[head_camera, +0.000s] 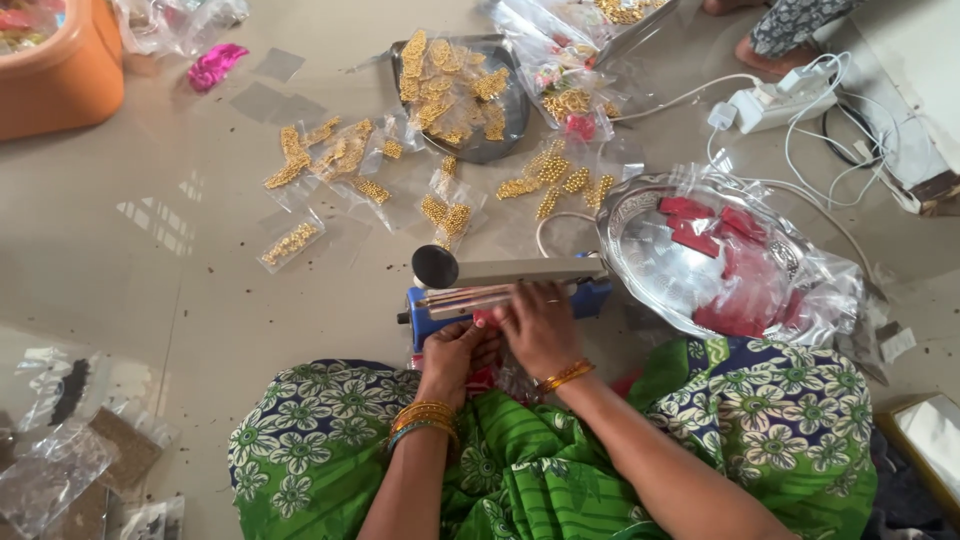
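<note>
left hand (455, 352) on red packet (487, 320); right hand (540, 325) at sealer (500, 285)

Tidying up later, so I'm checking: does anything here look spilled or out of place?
Yes. Small clear packets of gold beads lie scattered over the floor beside the dark tray rather than on it. White cables sprawl tangled by the power strip.

Heat sealer (500, 285) at frame centre, on the floor just before the seated person's lap. Left hand (455, 350) and right hand (540, 325) at its near edge, side by side. Round tray (640, 210) touching the sealer's right end, packets in it. Second tray (500, 130) behind, upper centre; small bags (340, 160) scattered to its left. Tub (60, 75) upper left. Power strip (780, 100) upper right.
</note>
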